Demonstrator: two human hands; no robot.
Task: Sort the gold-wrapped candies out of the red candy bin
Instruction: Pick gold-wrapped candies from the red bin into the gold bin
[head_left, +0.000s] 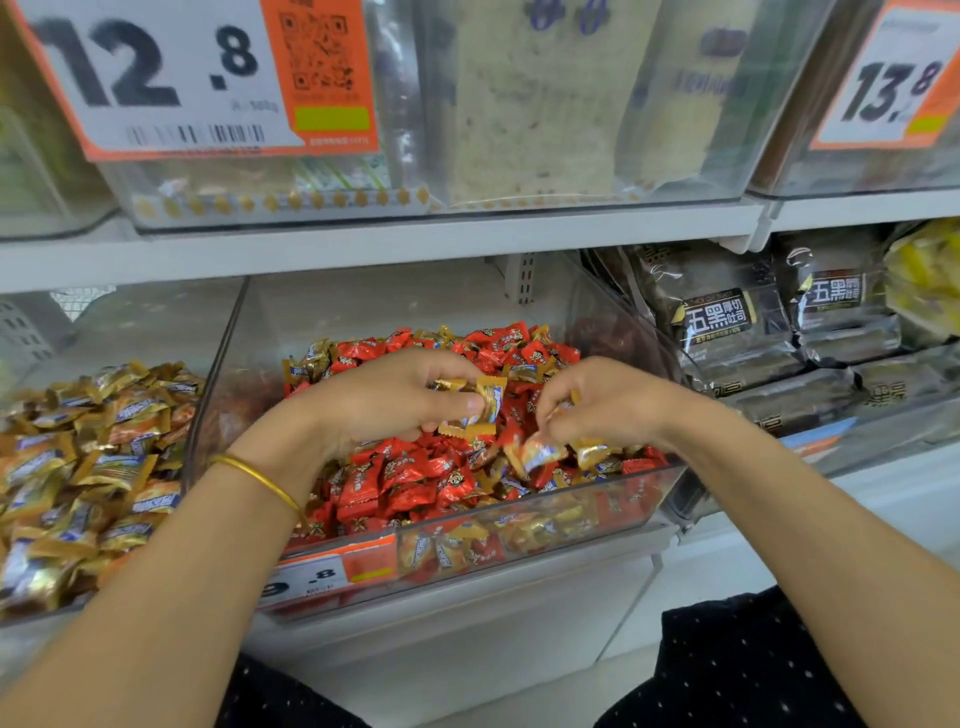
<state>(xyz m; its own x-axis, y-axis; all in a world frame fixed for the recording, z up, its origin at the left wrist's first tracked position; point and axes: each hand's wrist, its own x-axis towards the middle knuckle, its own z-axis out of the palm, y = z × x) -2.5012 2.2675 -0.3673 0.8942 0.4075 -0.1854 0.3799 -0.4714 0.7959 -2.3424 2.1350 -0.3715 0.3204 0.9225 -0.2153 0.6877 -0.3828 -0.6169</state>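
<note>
Near: bin (524, 519) front wall with 9.8 tag (306, 579). Over its red candies (415, 478), left hand (395, 400), bangle (260, 475) on wrist, has fingers curled round a gold bunch (475, 410). Just beside it, right hand (602, 405) pinches 1 gold candy (540, 453). Gold bin (78, 467) left, dark packs (727, 322) right.
</note>
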